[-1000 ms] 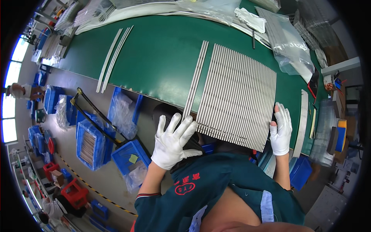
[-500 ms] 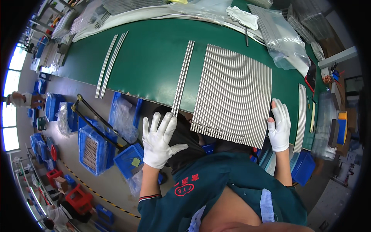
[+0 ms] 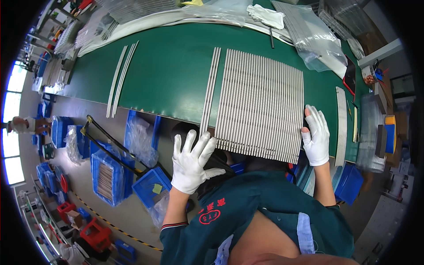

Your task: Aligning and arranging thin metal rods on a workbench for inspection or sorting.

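Observation:
A broad row of silvery metal rods lies side by side on the green tabletop, the near ends overhanging its front edge. Just left of the row, a narrow bunch of loose rods lies apart from it. My left hand, in a white glove, has its fingers spread near the close ends of that bunch and the row's left corner; whether the fingertips touch metal I cannot tell. At the row's right side my gloved right hand is open, its thumb and fingers beside the outermost rod.
Further left on the table lie a few more rods. A small stack of rods sits at the right end. Plastic bags and a white glove lie along the back. Blue crates and a black-handled trolley stand on the floor left.
My left hand has moved slightly right, toward the corner of the broad row. The gap between the narrow bunch and the row has shrunk. The right hand stays beside the row's right side.

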Motion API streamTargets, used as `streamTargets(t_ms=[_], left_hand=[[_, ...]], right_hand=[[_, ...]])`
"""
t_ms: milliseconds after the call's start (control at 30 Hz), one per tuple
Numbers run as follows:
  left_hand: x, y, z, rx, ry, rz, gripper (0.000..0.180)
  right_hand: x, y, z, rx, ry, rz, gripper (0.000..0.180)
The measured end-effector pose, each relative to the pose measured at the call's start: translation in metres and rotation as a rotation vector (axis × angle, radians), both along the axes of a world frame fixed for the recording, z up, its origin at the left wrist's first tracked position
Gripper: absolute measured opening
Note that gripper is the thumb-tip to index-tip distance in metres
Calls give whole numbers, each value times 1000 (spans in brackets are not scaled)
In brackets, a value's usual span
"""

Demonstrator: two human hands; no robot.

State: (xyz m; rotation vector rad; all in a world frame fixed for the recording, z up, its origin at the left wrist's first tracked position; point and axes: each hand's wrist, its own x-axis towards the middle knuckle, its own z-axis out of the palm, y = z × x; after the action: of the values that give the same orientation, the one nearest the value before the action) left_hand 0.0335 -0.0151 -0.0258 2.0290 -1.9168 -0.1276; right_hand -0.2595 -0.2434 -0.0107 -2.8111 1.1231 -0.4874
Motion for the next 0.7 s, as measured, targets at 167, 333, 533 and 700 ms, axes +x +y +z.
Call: streamTargets(t_ms=[167,333,533,700], left_hand=[[17,15,-5,-20,-73,167,98],[25,23,-8,-8,-56,228,98],[2,7,13,28,-117,79,96],[-27,-16,26,108,-30,-77,86]], right_hand=[[-1,-1,0,9,-1,-5,53],[-1,-1,-2,0,-5,8,54],[-1,-1,0,-9,2,4,53],[0,-1,-2,-10,4,11,52]])
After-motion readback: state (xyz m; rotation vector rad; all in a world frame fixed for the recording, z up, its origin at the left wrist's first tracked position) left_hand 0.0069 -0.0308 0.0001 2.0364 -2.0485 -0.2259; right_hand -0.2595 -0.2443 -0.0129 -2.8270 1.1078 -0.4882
